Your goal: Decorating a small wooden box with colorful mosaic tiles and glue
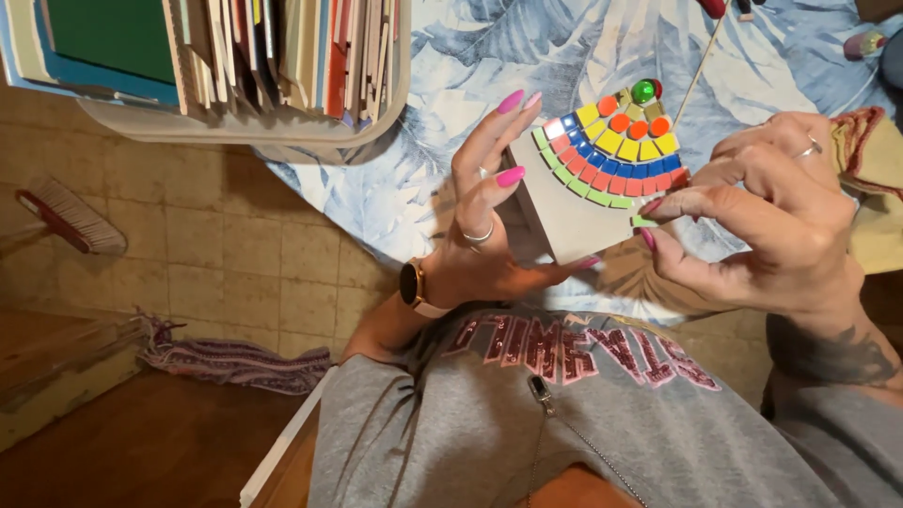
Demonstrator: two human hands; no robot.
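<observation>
My left hand (482, 221) grips a pale square board (578, 221) by its left edge, fingers with pink nails spread along it. The board carries curved rows of small coloured mosaic tiles (616, 150): green, red, blue, yellow and orange, with a green glass bead (642, 91) at the top. My right hand (767, 212) pinches a small green tile (643, 222) between thumb and forefinger, at the lower right end of the green row. A watch sits on my left wrist and rings on both hands.
A blue leaf-patterned cloth (489, 47) covers the table under the board. A clear bin of upright papers and books (216, 66) stands at upper left. A brush (71, 216) and a striped rug (235, 362) lie on the tiled floor.
</observation>
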